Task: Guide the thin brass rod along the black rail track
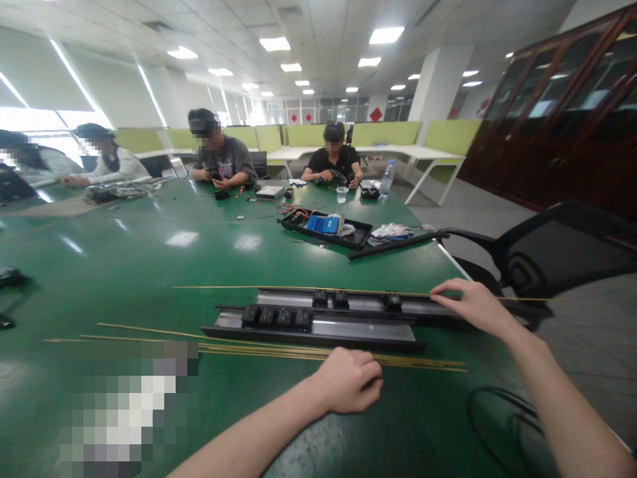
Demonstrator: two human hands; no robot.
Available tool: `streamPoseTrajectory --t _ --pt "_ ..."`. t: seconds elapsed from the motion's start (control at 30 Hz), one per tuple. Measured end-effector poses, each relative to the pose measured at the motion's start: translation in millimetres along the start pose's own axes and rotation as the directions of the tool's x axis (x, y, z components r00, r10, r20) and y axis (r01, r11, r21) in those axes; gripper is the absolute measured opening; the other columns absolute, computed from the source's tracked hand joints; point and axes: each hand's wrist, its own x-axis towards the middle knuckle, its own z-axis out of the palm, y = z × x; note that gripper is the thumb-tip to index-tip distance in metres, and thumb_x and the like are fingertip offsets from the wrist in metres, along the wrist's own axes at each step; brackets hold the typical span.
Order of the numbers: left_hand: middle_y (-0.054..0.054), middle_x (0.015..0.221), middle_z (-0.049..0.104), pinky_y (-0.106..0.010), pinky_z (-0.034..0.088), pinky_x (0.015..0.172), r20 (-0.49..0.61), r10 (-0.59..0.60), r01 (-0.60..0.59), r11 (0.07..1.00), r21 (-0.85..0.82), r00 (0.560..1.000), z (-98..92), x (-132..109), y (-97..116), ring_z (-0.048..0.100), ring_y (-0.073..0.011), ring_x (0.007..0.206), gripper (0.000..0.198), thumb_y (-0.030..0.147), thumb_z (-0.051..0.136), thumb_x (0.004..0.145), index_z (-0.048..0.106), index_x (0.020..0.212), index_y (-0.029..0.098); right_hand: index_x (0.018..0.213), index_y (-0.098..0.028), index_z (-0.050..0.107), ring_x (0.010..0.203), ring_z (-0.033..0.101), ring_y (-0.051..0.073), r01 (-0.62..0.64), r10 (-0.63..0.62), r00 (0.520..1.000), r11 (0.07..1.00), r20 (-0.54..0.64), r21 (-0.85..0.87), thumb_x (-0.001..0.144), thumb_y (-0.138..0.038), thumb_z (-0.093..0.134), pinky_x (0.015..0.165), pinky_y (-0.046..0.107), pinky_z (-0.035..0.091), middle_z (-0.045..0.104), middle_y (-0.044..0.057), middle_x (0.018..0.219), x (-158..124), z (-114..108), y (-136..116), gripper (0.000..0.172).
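Observation:
My right hand (475, 307) pinches a long thin brass-coloured rod (298, 287) between thumb and fingertips. This rod runs along the back edge of the rear black rail (363, 304), which has a silvery channel and several black blocks on it. In front of that lies a shorter black rail (368, 329), with a row of black blocks (283, 317) at its left part. Just before it, several more thin rods (269, 350) lie on the green table. My left hand (351, 380) rests with curled fingers at these rods; I see nothing in it.
A black tray (355, 236) with a blue pack and tools sits farther back, near white gloves (391, 232). Several people work across the table (149, 265). A bottle (387, 179) and cup (342, 194) stand there. An office chair (562, 249) is at right; dark cable loops (502, 398) lie near my right forearm.

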Motion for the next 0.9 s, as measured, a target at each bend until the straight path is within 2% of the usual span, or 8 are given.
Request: streamPoseTrajectory --t 0.37,0.53,0.7,0.9 --pt "-0.002 0.078 0.065 -0.025 0.039 0.054 0.009 0.000 0.000 1.000 -0.008 1.000 -2.3 -0.9 0.0 0.063 -0.0144 0.070 0.014 0.029 0.054 0.092 0.060 0.084 0.019 0.090 -0.023 0.077 0.097 0.066 0.027 -0.026 0.026 0.999 1.000 0.029 -0.004 0.082 -0.054 0.064 0.088 0.039 0.050 0.075 0.009 0.104 -0.5 -0.5 9.0 0.035" --pt "-0.002 0.078 0.064 -0.025 0.041 0.055 0.007 0.001 -0.001 1.000 -0.015 1.000 -0.3 -1.5 -0.9 0.063 -0.0139 0.070 0.013 0.029 0.055 0.092 0.060 0.085 0.019 0.088 -0.023 0.077 0.096 0.067 0.027 -0.042 0.042 0.999 0.999 0.018 0.000 0.080 -0.055 0.065 0.084 0.039 0.051 0.075 0.009 0.103 -1.0 -3.0 8.1 0.035" --pt "-0.001 0.078 0.064 -0.025 0.038 0.053 -0.001 0.002 -0.002 1.000 -0.009 1.000 0.6 -1.3 -0.5 0.062 -0.0139 0.069 0.013 0.029 0.055 0.092 0.060 0.084 0.019 0.085 -0.024 0.077 0.096 0.067 0.027 -0.081 0.081 0.997 0.997 0.011 -0.004 0.078 -0.053 0.067 0.083 0.038 0.051 0.076 0.007 0.101 -2.1 -5.9 7.3 0.032" --pt "-0.001 0.078 0.063 -0.025 0.037 0.054 0.006 0.002 -0.002 1.000 -0.008 1.000 0.4 0.1 0.1 0.062 -0.0142 0.070 0.013 0.029 0.054 0.092 0.059 0.084 0.019 0.085 -0.024 0.077 0.095 0.067 0.027 -0.072 0.072 0.997 0.997 0.002 -0.018 0.078 -0.054 0.066 0.086 0.039 0.050 0.076 0.007 0.100 -2.3 -9.5 13.8 0.033"
